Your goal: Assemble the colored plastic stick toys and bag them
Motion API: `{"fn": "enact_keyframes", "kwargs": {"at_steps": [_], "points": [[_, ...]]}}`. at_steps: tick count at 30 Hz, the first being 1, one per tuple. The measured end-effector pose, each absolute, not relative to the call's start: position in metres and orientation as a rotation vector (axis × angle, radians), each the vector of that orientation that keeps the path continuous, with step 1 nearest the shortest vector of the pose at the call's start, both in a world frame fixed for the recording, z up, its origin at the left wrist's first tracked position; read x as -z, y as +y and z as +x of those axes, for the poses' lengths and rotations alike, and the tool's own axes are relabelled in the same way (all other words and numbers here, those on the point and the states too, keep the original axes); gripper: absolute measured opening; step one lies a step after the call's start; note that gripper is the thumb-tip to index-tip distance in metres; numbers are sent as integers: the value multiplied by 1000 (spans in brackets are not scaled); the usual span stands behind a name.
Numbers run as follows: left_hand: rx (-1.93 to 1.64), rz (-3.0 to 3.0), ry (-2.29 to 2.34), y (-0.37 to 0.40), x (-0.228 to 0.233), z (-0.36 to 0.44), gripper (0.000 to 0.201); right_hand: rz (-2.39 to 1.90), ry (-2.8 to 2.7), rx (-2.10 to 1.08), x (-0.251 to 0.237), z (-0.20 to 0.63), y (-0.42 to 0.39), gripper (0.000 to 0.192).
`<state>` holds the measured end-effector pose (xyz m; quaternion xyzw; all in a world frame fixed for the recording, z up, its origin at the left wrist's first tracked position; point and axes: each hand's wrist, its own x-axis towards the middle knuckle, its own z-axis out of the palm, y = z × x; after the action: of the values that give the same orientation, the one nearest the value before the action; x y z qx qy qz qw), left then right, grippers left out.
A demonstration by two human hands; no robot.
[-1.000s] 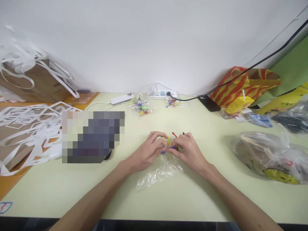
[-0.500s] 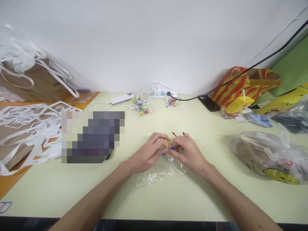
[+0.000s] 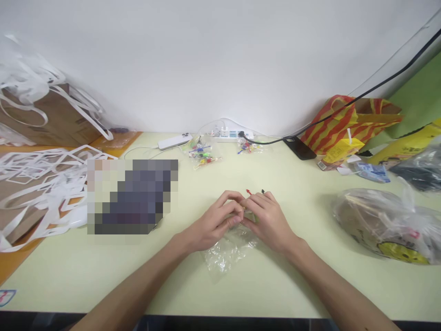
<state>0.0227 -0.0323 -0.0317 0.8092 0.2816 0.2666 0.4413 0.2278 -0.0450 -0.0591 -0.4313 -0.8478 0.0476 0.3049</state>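
Observation:
My left hand (image 3: pixel 215 220) is closed, its thumb and fingers pinched on the mouth of a clear plastic bag (image 3: pixel 223 255). The crinkled bag hangs below both hands onto the table. Against the left fingertips, my right hand (image 3: pixel 270 220) is also closed with its fingers curled; whatever they hold is mostly hidden. A bit of yellow shows between the hands. Just beyond the right fingers, the tips of a red arrow-shaped piece (image 3: pixel 248 191) and a small black piece (image 3: pixel 263 191) stick out.
Small clear packets of coloured pieces (image 3: pixel 206 159) lie near a power strip (image 3: pixel 232 134) at the wall. A blurred dark object (image 3: pixel 138 202) and white straps (image 3: pixel 62 184) are on the left. A wrapped bag (image 3: pixel 386 230), drink carton (image 3: pixel 339 153) and phone (image 3: pixel 300 148) are on the right.
My right hand has shifted slightly left, its fingers now covering the blue and yellow pieces seen between the hands before. The clear bag has swung and bunched below them.

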Motion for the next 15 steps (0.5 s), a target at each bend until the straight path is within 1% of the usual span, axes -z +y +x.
{"fn": "enact_keyframes", "kwargs": {"at_steps": [6, 10, 15], "points": [[-642, 2020, 674, -33, 34, 27, 19, -1075, -2262, -69, 59, 230, -44, 19], [-623, 2011, 669, -35, 35, 28, 19, -1040, -2245, -76, 56, 230, -44, 17], [-611, 1924, 666, -37, 34, 27, 19, -1096, -2262, -92, 57, 223, -48, 15]]}}
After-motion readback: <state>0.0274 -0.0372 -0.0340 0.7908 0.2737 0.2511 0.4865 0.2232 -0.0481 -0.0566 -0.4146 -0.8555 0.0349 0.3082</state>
